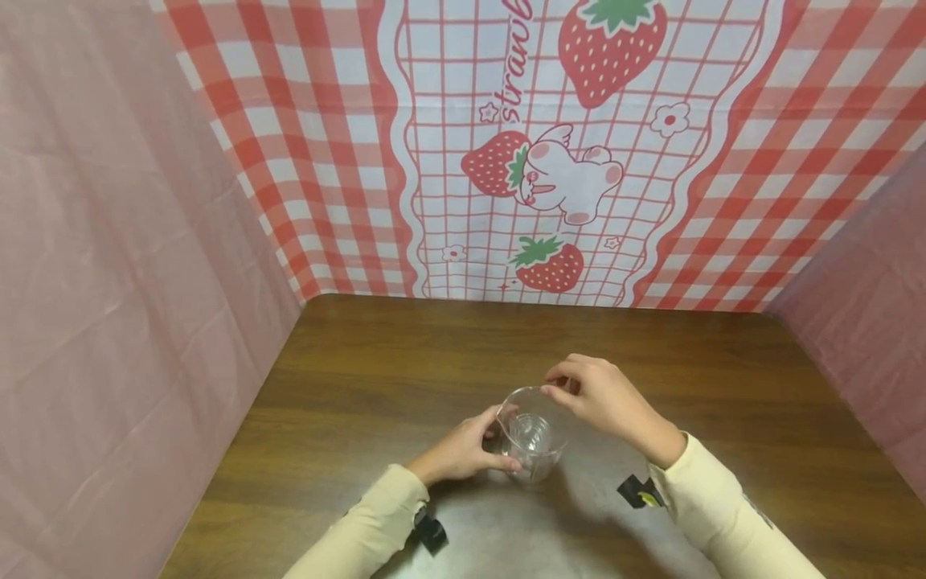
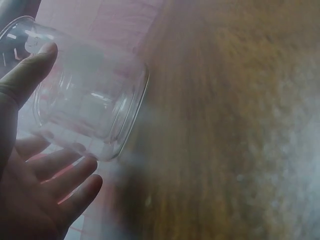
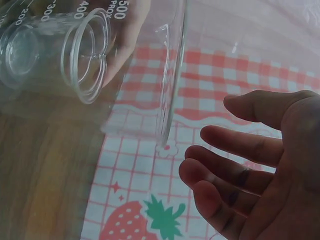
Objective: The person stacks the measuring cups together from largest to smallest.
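My left hand (image 1: 465,447) holds a large clear glass beaker (image 1: 512,410) around its side, thumb on the near wall and fingers on the far one. White graduation marks up to 500 show on the beaker (image 3: 120,10) in the right wrist view. Inside it sits a smaller clear beaker (image 3: 47,50), whose doubled rim suggests another nested within. My right hand (image 1: 604,402) is by the large beaker's rim. Its fingers (image 3: 225,142) are loosely bent, apart from the glass and holding nothing. Whether the base touches the table cannot be told.
A brown wooden table (image 1: 362,386) lies under both hands, with a bright glare near its front. Behind it hangs a red checked cloth (image 1: 347,161) with strawberry prints. Pink curtains (image 1: 130,281) close the left and right sides.
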A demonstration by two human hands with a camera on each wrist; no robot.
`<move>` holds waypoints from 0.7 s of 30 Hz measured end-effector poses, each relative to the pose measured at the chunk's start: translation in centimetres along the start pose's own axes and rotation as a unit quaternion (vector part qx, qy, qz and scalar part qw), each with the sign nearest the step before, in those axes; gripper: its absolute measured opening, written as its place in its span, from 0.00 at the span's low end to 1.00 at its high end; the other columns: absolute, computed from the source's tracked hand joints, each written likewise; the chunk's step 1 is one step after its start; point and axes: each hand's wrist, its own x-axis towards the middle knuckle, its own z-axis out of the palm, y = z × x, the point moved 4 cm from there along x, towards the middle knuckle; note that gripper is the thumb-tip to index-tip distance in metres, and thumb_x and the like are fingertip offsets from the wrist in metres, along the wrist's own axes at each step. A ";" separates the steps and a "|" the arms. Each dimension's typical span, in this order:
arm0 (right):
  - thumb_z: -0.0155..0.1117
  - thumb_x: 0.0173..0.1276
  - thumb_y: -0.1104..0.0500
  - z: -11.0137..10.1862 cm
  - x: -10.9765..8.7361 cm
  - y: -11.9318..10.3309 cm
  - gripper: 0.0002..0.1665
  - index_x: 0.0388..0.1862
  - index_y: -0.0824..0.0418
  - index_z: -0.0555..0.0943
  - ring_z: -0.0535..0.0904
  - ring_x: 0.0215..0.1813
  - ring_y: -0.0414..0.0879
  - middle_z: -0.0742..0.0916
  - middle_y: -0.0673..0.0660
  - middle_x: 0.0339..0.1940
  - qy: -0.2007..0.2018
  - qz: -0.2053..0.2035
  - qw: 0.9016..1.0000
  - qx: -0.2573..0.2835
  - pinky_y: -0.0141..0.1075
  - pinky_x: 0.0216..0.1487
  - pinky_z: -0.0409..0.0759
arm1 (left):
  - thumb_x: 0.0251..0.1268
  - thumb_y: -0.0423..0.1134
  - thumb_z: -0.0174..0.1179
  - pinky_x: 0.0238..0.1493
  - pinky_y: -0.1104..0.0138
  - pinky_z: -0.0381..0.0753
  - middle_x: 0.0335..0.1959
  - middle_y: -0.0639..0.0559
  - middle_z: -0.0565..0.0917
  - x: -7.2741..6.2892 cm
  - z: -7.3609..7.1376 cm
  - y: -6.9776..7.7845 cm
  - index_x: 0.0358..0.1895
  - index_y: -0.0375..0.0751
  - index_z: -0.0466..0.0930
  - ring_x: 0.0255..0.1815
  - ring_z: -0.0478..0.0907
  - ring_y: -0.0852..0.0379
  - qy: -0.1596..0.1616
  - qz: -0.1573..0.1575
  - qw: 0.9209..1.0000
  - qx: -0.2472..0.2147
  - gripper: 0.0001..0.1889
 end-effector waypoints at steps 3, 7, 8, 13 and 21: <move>0.72 0.61 0.58 -0.1 -0.1 0.6 0.03 0.33 0.55 0.87 0.76 0.28 0.34 0.84 0.46 0.27 0.014 0.014 1.000 -0.003 0.28 0.29 0.77 | 0.54 0.49 0.72 0.65 0.60 0.77 0.71 0.43 0.70 0.0 0.0 -0.1 0.74 0.45 0.60 0.64 0.75 0.44 0.002 0.000 1.000 0.004 0.44; 0.72 0.61 0.57 -0.2 -0.3 1.3 0.04 0.33 0.56 0.87 0.77 0.29 0.36 0.83 0.47 0.27 0.029 0.042 0.999 -0.006 0.31 0.29 0.77 | 0.55 0.49 0.71 0.65 0.60 0.77 0.72 0.44 0.69 0.0 0.1 -0.1 0.74 0.43 0.59 0.64 0.76 0.43 0.004 0.005 1.000 0.006 0.45; 0.72 0.61 0.56 -0.2 -0.4 1.5 0.05 0.34 0.56 0.87 0.77 0.29 0.36 0.83 0.47 0.28 0.031 0.048 0.998 -0.006 0.31 0.30 0.77 | 0.55 0.49 0.71 0.66 0.60 0.76 0.72 0.45 0.68 0.0 0.1 -0.1 0.74 0.42 0.59 0.64 0.75 0.43 0.004 0.005 1.000 0.003 0.45; 0.71 0.62 0.52 -0.2 -0.6 2.1 0.11 0.38 0.58 0.87 0.79 0.31 0.41 0.83 0.51 0.31 0.043 0.060 0.997 -0.014 0.37 0.32 0.79 | 0.54 0.46 0.72 0.68 0.60 0.74 0.73 0.45 0.67 0.0 0.1 0.0 0.74 0.38 0.58 0.66 0.73 0.44 0.007 0.011 1.000 -0.012 0.46; 0.70 0.63 0.49 -0.3 -1.2 3.1 0.18 0.44 0.62 0.85 0.81 0.39 0.53 0.84 0.58 0.37 0.058 0.074 0.994 -0.053 0.50 0.39 0.81 | 0.53 0.47 0.72 0.68 0.54 0.74 0.73 0.43 0.66 -0.5 -1.2 0.6 0.74 0.41 0.57 0.67 0.71 0.43 0.031 0.020 0.999 -0.006 0.46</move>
